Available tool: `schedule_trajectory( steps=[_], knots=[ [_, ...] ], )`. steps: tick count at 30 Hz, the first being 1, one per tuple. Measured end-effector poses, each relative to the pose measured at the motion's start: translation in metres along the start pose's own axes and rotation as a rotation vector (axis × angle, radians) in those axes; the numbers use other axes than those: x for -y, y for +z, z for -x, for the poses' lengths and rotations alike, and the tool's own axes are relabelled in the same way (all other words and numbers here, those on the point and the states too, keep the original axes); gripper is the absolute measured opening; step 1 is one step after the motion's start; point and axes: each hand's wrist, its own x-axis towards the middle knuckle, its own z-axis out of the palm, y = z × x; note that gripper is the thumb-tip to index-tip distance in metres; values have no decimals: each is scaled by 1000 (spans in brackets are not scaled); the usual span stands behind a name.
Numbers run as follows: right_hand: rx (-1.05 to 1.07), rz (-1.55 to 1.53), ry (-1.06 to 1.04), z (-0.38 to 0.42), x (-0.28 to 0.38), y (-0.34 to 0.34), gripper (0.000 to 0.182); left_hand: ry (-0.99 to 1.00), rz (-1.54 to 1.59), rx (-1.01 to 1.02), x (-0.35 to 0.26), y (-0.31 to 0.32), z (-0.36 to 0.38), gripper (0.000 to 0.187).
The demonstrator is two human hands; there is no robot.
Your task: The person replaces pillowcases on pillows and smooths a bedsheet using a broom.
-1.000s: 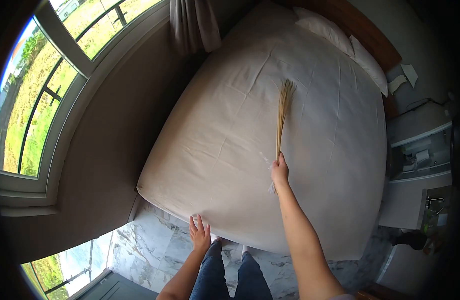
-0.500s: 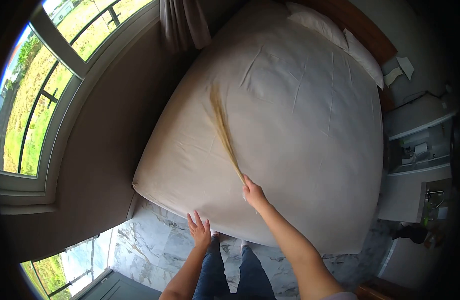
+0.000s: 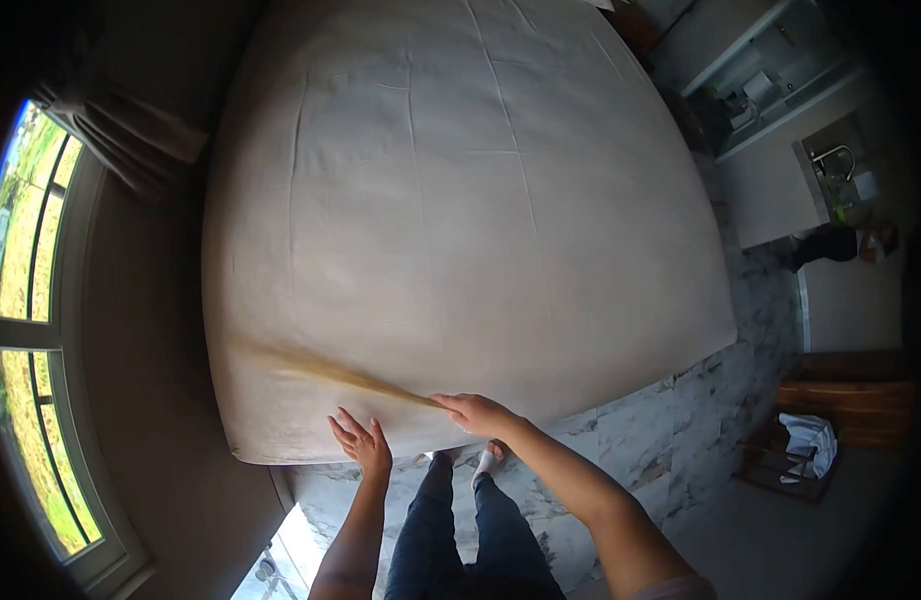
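My right hand [image 3: 473,412] is closed round the handle end of a straw hand broom [image 3: 356,378]. The straw bristles point left and lie low over the near left part of the bed, their tips smeared by motion. A fitted beige sheet [image 3: 401,260] covers the mattress, with long creases running toward its far end. My left hand [image 3: 363,445] is held at the near edge of the bed, just below the broom, fingers spread and holding nothing.
Marble-patterned floor tiles [image 3: 631,440] run along the foot of the bed. On the left are a window [image 3: 41,240] and a tied curtain [image 3: 131,130]. At right, a person [image 3: 836,245] is near a counter with a sink [image 3: 836,170]; a wooden chair [image 3: 796,455] holds white cloth.
My right hand has swung the broom from pointing up the bed to pointing left, nearer the foot edge. The view has turned rightward and down; my left hand stays open.
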Motion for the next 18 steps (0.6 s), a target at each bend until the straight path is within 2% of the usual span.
schedule_trajectory(
  steps=[1, 4, 5, 6, 7, 9, 11, 13, 16, 18],
  knots=[
    [165, 45, -7, 8, 20, -12, 42, 8, -9, -11, 2, 4, -1, 67],
    [-330, -170, 147, 28, 2, -19, 42, 72, 10, 23, -11, 7, 3, 67],
    [-693, -133, 165, 26, -9, -24, 41, 79, 9, 37, -14, 7, 4, 67],
    [-911, -102, 298, 28, -22, -31, 41, 82, -23, 63, -17, 7, 4, 67],
    [-967, -290, 557, 33, -32, -36, 43, 80, -55, 87, -19, 8, 4, 67],
    [-840, -421, 651, 44, -40, -21, 43, 81, -97, 106, -18, 9, 8, 67],
    [-646, -68, 247, 66, -60, 45, 45, 96, -109, 89, -15, 13, 6, 67],
    [-183, -157, 70, 89, -35, 59, 45, 94, -123, 101, -9, 17, 5, 68],
    [-237, -56, 172, 102, -5, 2, 45, 130, -90, 76, -14, 10, 6, 67],
    [-766, -20, 322, 103, -43, -23, 42, 135, -66, 61, -17, 7, 8, 67]
  ],
)
